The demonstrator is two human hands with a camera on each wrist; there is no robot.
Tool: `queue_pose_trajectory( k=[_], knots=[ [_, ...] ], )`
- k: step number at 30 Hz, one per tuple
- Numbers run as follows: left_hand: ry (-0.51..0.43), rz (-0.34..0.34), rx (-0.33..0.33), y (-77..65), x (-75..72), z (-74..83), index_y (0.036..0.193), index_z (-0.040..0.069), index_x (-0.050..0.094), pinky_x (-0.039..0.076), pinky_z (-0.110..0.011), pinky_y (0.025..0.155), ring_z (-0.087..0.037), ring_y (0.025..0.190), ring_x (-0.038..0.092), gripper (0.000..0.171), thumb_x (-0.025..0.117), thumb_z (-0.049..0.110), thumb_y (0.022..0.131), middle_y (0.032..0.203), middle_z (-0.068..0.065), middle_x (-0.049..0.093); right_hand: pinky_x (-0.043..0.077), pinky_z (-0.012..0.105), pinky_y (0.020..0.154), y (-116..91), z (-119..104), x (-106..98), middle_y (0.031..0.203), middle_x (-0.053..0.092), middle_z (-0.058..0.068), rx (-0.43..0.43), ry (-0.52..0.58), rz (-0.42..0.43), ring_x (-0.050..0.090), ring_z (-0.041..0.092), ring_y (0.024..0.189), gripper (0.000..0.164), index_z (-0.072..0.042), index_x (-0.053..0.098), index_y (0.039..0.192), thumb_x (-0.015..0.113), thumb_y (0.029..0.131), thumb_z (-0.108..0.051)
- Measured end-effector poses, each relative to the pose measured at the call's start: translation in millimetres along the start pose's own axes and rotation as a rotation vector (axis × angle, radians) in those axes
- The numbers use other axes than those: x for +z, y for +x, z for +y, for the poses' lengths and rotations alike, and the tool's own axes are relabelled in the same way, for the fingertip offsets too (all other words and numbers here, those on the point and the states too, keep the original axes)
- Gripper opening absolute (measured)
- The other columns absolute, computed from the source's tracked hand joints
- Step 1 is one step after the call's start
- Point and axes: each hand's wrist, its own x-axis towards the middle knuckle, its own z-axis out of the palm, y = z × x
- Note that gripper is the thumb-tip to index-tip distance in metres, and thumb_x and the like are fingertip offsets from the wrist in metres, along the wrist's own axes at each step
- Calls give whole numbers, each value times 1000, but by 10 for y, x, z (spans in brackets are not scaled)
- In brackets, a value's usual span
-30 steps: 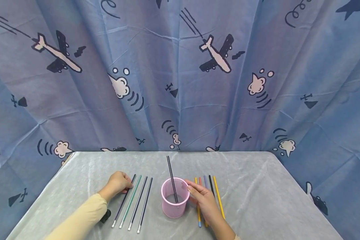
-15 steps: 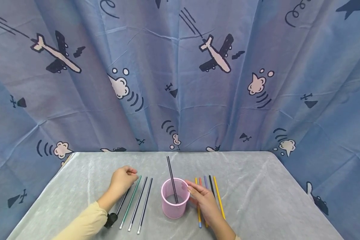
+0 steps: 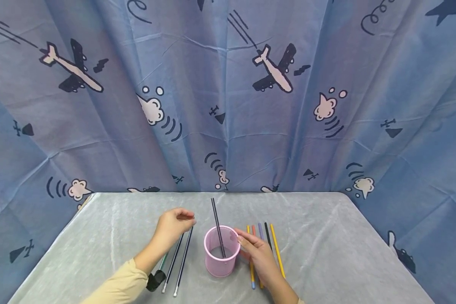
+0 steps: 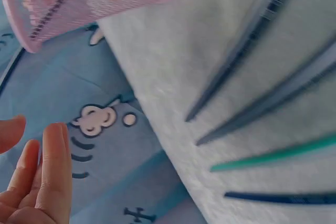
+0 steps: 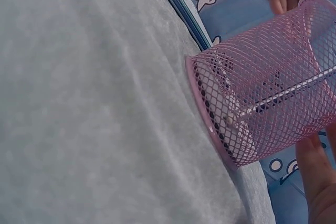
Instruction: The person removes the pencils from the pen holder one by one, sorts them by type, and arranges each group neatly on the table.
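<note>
My left hand (image 3: 172,226) hovers over the far ends of the left-side pencils, fingers loosely bent. In the left wrist view, its thumb and fingers (image 4: 56,166) stand apart with nothing between them. Below lie dark pencils (image 3: 183,261) and a green pencil (image 4: 273,155), white erasers towards me; my arm partly covers some. My right hand (image 3: 261,255) grips the pink mesh pen holder (image 3: 220,266) at its right rim. A dark pencil (image 3: 216,215) leans inside it, eraser end down, as the right wrist view shows.
Right of the pen holder lie several coloured pencils, including a yellow pencil (image 3: 276,249) and a black pencil (image 3: 267,234), partly under my right hand. A grey cloth covers the table (image 3: 346,253). Behind its far edge hangs a blue curtain (image 3: 228,105) with airplane prints.
My left hand has moved rightward from the leftmost dark pencil, across the green one, to above the dark pencils nearest the pen holder. The right hand and pen holder stay in place.
</note>
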Motion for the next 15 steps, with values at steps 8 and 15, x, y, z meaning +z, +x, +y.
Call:
queue_pose_trajectory(
  k=[8, 15],
  knots=[
    [-112, -13, 18, -17, 165, 76, 99, -3, 73, 61, -27, 72, -18, 81, 72, 17, 74, 6, 84, 93, -14, 76, 56, 34, 101, 3, 2, 7, 136, 63, 13, 15, -11, 11, 63, 1, 110, 46, 9, 53, 136, 60, 99, -16],
    [-154, -37, 50, -16, 286, 105, 102, -5, 72, 62, -28, 75, -25, 88, 74, 21, 75, 5, 83, 95, -17, 76, 55, 37, 102, 2, 4, 10, 138, 61, 16, 14, -27, 21, 63, 4, 113, 45, 7, 54, 136, 60, 99, -17]
  ],
)
